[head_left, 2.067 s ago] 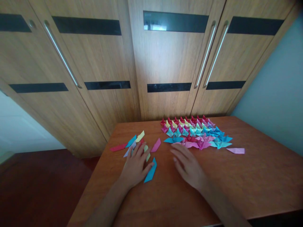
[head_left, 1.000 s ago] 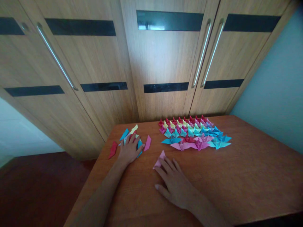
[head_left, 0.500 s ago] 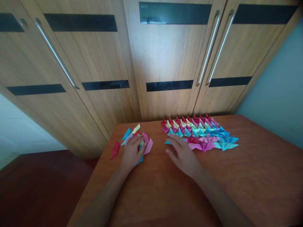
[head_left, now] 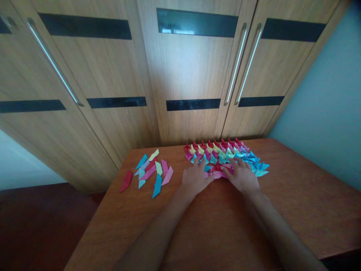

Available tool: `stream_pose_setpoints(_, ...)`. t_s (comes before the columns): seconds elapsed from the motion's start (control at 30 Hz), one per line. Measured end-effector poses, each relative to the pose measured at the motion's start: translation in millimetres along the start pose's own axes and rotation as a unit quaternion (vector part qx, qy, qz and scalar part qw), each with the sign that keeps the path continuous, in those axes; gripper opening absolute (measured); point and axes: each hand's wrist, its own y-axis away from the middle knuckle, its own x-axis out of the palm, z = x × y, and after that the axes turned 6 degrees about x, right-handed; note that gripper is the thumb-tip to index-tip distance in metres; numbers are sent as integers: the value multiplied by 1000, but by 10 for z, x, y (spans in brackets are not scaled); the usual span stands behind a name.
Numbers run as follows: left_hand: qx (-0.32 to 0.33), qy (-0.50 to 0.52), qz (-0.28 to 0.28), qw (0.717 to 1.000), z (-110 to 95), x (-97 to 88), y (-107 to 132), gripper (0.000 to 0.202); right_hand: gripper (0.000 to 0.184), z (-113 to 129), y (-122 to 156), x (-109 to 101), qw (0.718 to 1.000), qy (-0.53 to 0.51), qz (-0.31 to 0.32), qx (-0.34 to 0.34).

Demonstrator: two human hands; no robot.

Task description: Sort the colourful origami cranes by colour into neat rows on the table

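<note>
Rows of folded paper stars point(head_left: 225, 152) in red, yellow, pink, green and blue cover the back middle of the table. At their near left corner, my left hand point(head_left: 196, 176) lies with its fingers spread, fingertips on or beside the front stars. My right hand point(head_left: 242, 177) reaches over the front row, also with fingers apart, touching the pink stars point(head_left: 218, 174) between the hands. Part of the front row is hidden under my fingers. To the left lie several flat folded paper strips with slanted ends, among them a blue strip point(head_left: 157, 185) and a red strip point(head_left: 126, 180).
The wooden table point(head_left: 180, 233) stands against a wooden wardrobe point(head_left: 194, 67) with metal handles and dark panels. A blue-grey wall point(head_left: 318, 101) closes off the right side. Dark floor point(head_left: 42, 222) shows beyond the table's left edge.
My left hand has moved right from the loose strips to the stars, uncovering the strips. My right hand has shifted right along the front row. The view has turned slightly right.
</note>
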Motion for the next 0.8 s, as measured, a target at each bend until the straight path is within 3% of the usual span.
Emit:
stream_pose_setpoints(0.13, -18, 3, -9, 1000, -100, 54, -58, 63, 39, 189, -25, 57, 1000, -14, 3, -6)
stream_pose_setpoints(0.23, 3, 15, -28, 999, -119, 99, -48, 45, 25, 273, -19, 84, 999, -44, 12, -28)
stream_pose_setpoints(0.43, 55, 69, -52, 995, 5, 83, 86, 17, 25, 378, 54, 153, 990, -132, 13, -57)
stream_pose_setpoints(0.63, 48, 115, -116, 985, 420, -207, 298, 14, 25, 850, 32, 197, 965, -253, 10, -71)
stream_pose_setpoints(0.8, -10, 81, -203, 976, 1106, -574, 499, 11, 23, 1592, -205, 270, 945, -316, 21, -82)
